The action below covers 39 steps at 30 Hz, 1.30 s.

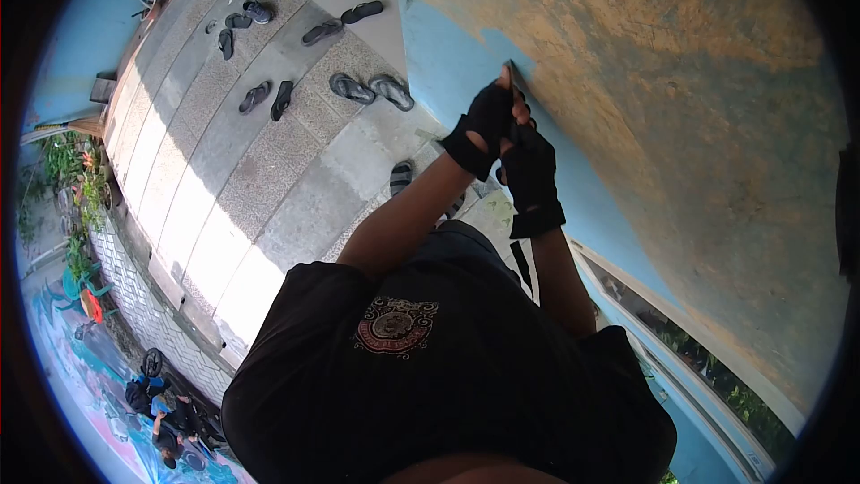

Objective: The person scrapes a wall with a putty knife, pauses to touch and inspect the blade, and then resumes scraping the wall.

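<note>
Outdoors, a tall wall [627, 63] fills the side where both hands work. Part of it carries blue paint [448, 54] and the larger part is a rough ochre surface [699, 99]. The border between the two runs just by the fingertips.

The left hand [488, 121], in a black fingerless glove, is raised against this border. Its fingers are closed around a thin tool [513, 72]. Only a narrow dark edge of the tool shows beyond the bare fingertips, and it touches the wall where the blue ends. What kind of tool it is I cannot tell.

The right hand [530, 175], gloved the same way, sits just below the left hand and touches it. Its back faces the camera and its fingers are hidden, so I cannot tell if it grips the tool or only rests against the other hand.

Behind the left forearm lies a tiled floor [260, 179], half in sun. One sandal [400, 177] lies near the left wrist, and a pair of sandals [372, 90] is a little further from that hand. More footwear is scattered well apart. Below the right forearm a window frame [645, 305] runs along the wall. Far from both hands, beyond the floor, are green plants [72, 170]. The person's black shirt [430, 376] fills the near side.
</note>
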Available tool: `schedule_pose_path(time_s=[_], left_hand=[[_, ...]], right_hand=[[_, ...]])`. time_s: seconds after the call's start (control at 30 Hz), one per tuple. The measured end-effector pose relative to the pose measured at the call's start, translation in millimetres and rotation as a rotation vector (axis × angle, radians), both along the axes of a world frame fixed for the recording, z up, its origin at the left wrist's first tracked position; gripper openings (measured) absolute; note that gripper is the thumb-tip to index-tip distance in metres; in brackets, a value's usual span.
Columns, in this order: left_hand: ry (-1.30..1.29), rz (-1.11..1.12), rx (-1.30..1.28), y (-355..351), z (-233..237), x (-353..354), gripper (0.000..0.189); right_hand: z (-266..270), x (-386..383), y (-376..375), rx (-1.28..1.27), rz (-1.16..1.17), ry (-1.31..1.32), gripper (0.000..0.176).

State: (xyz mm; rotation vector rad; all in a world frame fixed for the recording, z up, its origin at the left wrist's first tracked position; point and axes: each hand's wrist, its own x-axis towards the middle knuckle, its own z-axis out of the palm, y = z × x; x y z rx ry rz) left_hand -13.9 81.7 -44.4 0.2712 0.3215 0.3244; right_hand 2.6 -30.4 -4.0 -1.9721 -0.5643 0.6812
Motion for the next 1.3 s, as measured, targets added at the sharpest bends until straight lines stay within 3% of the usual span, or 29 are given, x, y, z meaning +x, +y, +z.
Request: schedule_pose_path(time_s=[0.1,0.17,0.23,0.3,0.37,0.4,0.5,0.6,0.7,0.83,0.93,1.03,1.07,1.17,1.3], left_hand=[[-0.067,0.063,-0.051,67.5,-17.5,-8.9,0.044],[-0.129,0.043,-0.080,90.2,-17.6,-25.3,0.044],[-0.139,0.023,-0.063,84.3,-12.3,-43.8,0.044],[0.015,-0.031,0.003,70.0,-7.4,-62.4,0.045],[0.121,-0.095,0.021,54.6,-18.1,-77.6,0.045],[-0.001,-0.168,0.039,49.9,-33.2,-85.6,0.044],[0.131,-0.331,-0.007,39.6,-19.8,-103.4,0.044],[0.152,-0.363,0.119,48.1,-13.3,-108.8,0.043],[0.187,-0.328,0.224,58.2,2.5,-114.6,0.038],[0.198,-0.268,0.350,64.3,27.9,-121.6,0.035],[0.272,-0.280,0.455,55.6,47.2,-126.0,0.028],[0.355,-0.290,0.664,53.6,46.4,-129.0,0.021],[0.350,-0.290,0.671,51.0,47.0,-130.6,0.021],[0.350,-0.270,0.722,37.3,59.9,-136.6,0.017],[0.243,-0.294,0.685,19.4,70.1,-154.2,0.031]], right_hand=[[-17.3,-1.1,63.8,0.214,0.118,-0.012,0.011],[-18.4,-15.8,83.0,0.236,0.168,-0.227,0.015],[-11.5,-34.8,72.0,0.212,0.157,-0.174,0.022],[-20.9,-43.6,52.7,0.060,0.186,-0.056,0.045],[-9.9,-40.5,29.2,0.019,0.232,-0.046,0.052],[-3.9,-40.5,16.2,-0.032,0.294,-0.020,0.059],[35.5,-45.4,-10.1,-0.127,0.183,-0.042,0.064],[41.1,-40.4,-34.8,-0.008,0.147,0.107,0.060],[72.4,-44.5,-39.7,0.174,0.002,0.593,0.061],[64.2,-59.3,-26.5,0.140,-0.077,0.497,0.059],[48.6,-76.0,-15.1,-0.006,0.067,-0.041,0.066],[57.3,-100.8,-17.7,-0.026,0.008,-0.068,0.066],[46.3,-103.0,-23.5,-0.043,0.045,-0.271,0.065],[61.6,-121.2,-33.8,-0.025,0.010,-0.179,0.061],[67.8,-139.3,-54.6,0.072,-0.069,-0.035,0.061]])
